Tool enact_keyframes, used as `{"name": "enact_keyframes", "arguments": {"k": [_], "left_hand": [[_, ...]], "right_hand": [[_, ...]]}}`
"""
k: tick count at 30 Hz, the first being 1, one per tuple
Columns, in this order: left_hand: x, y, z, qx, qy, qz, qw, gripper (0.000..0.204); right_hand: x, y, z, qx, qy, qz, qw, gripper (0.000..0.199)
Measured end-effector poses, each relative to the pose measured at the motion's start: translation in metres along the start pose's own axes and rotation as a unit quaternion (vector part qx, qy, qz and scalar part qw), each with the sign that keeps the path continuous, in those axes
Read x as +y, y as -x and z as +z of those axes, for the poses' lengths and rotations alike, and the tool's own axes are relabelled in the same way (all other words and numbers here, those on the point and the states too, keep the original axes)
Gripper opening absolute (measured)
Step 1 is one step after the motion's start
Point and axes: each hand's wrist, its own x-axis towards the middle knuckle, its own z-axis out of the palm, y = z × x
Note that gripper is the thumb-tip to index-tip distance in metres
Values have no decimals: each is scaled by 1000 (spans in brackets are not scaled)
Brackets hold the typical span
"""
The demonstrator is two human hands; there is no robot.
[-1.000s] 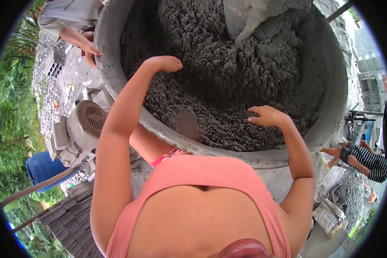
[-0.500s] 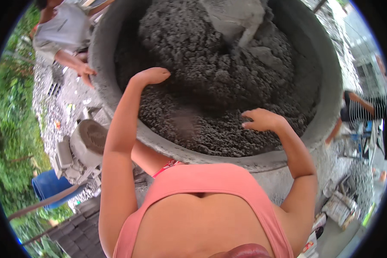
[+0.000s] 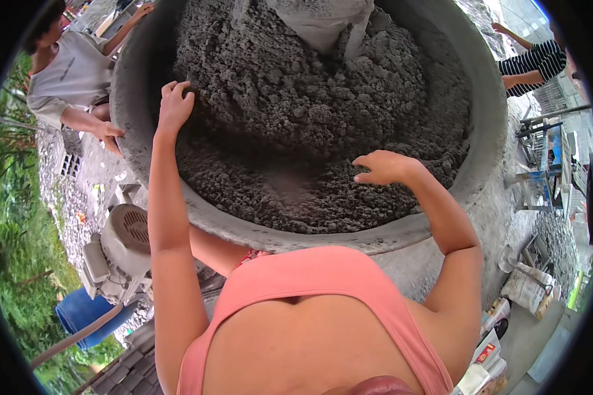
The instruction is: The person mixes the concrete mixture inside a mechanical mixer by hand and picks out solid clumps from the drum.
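Head view: round, grey-coated drum (image 3: 359, 243) before you, holding dark grey, crumbly mix (image 3: 290, 92) around a pale grey paddle (image 3: 321, 21). Your left hand (image 3: 174, 108), grip loosely spread, is above the mix's left edge; your right hand (image 3: 389, 167), grip likewise parted, above its near side.

Blue barrel (image 3: 81, 309) — lower left | green foliage (image 3: 13, 230) | whitish bucket (image 3: 526, 288) — right
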Motion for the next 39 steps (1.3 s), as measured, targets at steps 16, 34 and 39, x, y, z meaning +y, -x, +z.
{"name": "enact_keyframes", "arguments": {"k": [16, 34, 39], "left_hand": [[11, -2, -31, 211, 107, 42, 971, 20], [-17, 6, -63, 287, 139, -67, 946, 22], [-32, 5, -69, 311, 157, -110, 931, 24]], "right_hand": [[-7, -1, -2, -7, 6, -20, 1000, 58], [-22, 6, -17, 284, -113, -127, 944, 31], [-27, 2, -18, 290, -116, -146, 939, 28]]}}
